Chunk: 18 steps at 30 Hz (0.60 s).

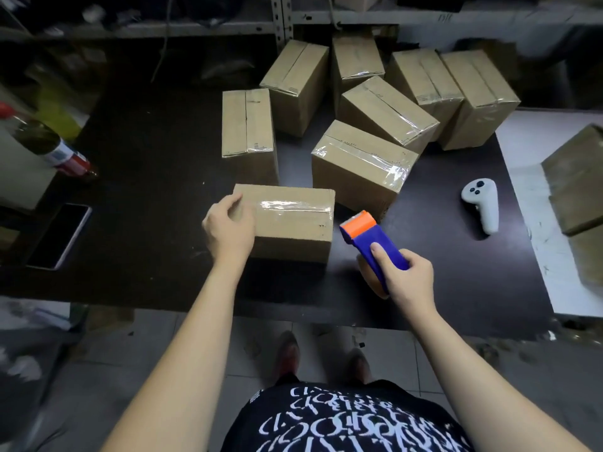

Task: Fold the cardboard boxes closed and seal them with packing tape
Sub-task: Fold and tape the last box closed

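Note:
A closed cardboard box (293, 223) lies on the dark table (146, 177) in front of me, with a strip of clear tape along its top seam. My left hand (228, 228) grips the box's left end, fingers curled over the top edge. My right hand (408, 278) holds a blue tape dispenser (375, 243) with an orange front, just right of the box and apart from it.
Several taped cardboard boxes (362, 158) stand behind it toward the back right. A white game-style controller (483, 203) lies at the right. Flat cardboard (577, 177) rests on a white surface far right. A phone (60, 236) and a bottle (55, 148) lie at the left.

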{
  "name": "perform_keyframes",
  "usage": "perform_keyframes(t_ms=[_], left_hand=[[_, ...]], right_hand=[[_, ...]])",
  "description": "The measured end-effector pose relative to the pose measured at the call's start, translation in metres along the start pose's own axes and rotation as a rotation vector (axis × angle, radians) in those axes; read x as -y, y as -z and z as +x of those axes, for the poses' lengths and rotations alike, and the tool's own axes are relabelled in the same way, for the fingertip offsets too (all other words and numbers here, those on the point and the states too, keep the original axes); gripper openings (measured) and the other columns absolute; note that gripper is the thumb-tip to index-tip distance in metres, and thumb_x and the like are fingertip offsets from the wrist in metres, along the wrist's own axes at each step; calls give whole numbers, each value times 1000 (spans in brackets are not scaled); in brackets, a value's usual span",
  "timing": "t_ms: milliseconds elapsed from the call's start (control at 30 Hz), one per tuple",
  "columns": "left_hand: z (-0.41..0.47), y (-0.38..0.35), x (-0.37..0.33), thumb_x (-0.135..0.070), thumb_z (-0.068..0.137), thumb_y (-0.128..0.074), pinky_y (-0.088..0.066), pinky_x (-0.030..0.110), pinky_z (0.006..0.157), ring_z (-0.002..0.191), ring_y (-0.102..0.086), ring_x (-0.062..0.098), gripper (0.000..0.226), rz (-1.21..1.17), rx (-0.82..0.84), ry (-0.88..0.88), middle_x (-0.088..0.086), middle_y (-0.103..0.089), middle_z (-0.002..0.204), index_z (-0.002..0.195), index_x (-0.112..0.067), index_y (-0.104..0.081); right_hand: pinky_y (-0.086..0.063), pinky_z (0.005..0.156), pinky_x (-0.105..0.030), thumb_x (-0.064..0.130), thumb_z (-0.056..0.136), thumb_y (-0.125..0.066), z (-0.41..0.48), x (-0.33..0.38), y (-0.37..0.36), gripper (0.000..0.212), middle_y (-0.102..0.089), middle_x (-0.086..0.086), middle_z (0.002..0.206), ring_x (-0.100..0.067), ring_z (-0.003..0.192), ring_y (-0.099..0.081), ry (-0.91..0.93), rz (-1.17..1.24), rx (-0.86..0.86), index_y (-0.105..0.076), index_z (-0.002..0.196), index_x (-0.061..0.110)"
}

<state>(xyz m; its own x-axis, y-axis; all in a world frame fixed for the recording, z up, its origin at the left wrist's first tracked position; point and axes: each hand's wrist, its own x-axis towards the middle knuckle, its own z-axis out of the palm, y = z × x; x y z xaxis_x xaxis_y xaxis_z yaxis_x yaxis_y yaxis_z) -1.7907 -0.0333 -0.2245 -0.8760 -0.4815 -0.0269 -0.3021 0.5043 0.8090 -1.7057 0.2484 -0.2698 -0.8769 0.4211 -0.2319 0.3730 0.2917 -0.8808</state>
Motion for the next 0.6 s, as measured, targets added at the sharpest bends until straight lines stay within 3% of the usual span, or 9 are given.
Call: perform_keyframes(t_ms=[100, 167, 267, 333, 367, 500, 533, 600], left_hand=[[-12, 11, 7, -35, 101, -59, -47, 30, 87, 111, -61, 19, 34, -14, -21, 6, -1, -67, 121, 132, -23, -66], [-18, 20, 12, -37, 101, -57, -44, 34, 86, 107, -54, 16, 42, 23, -5, 45, -4, -55, 121, 142, -28, -54], [-21, 28, 20, -33, 100, -55, -40, 33, 94, 110, -46, 13, 53, 48, 105, 121, -11, -39, 128, 151, -38, -42], [-18, 31, 22, -31, 97, -58, -47, 37, 103, 118, -52, 13, 48, -52, 243, 128, -14, -46, 135, 144, -40, -52], [-17, 33, 24, -30, 95, -61, -51, 37, 100, 117, -57, 15, 42, -87, 286, 119, -13, -55, 131, 136, -39, -60], [-21, 45, 29, -28, 90, -75, -48, 23, 76, 97, -64, 8, 20, -107, 260, 84, -14, -70, 103, 109, -33, -71], [-23, 47, 32, -30, 89, -77, -47, 21, 74, 94, -64, 4, 19, -108, 243, 77, -15, -70, 100, 108, -31, -71], [-31, 50, 35, -35, 88, -78, -44, 16, 70, 92, -63, 0, 21, -97, 193, 85, -16, -70, 98, 106, -28, -70]], right_hand=[[-38, 49, -19, 46, 89, -76, -3, 12, -7, 59, -52, -7, 62, -10, 53, -44, 15, 105, 13, -56, 74, -7], [-40, 52, -17, 41, 91, -76, -3, 19, -12, 50, -57, -6, 65, -8, 55, -48, 30, 161, 28, -61, 77, -4], [-42, 50, -12, 35, 93, -74, -4, 29, -19, 36, -65, -5, 73, 0, 54, -52, 51, 173, 60, -67, 85, 1], [-43, 52, -10, 36, 94, -73, -3, 34, -23, 31, -68, -4, 80, 3, 58, -57, 75, 159, 91, -68, 90, 6], [-45, 56, -10, 39, 95, -72, -2, 36, -24, 30, -69, -2, 83, 4, 63, -60, 79, 160, 103, -68, 92, 9], [-60, 73, -39, 52, 91, -70, -1, 44, -29, 38, -76, -4, 90, -22, 85, -74, 83, 151, 129, -66, 96, 15], [-60, 72, -38, 51, 93, -70, -2, 48, -30, 38, -76, -6, 90, -21, 84, -75, 93, 168, 142, -65, 98, 13], [-56, 63, -24, 42, 97, -67, -3, 56, -34, 36, -75, -11, 93, -12, 78, -75, 108, 215, 166, -61, 104, 7]])
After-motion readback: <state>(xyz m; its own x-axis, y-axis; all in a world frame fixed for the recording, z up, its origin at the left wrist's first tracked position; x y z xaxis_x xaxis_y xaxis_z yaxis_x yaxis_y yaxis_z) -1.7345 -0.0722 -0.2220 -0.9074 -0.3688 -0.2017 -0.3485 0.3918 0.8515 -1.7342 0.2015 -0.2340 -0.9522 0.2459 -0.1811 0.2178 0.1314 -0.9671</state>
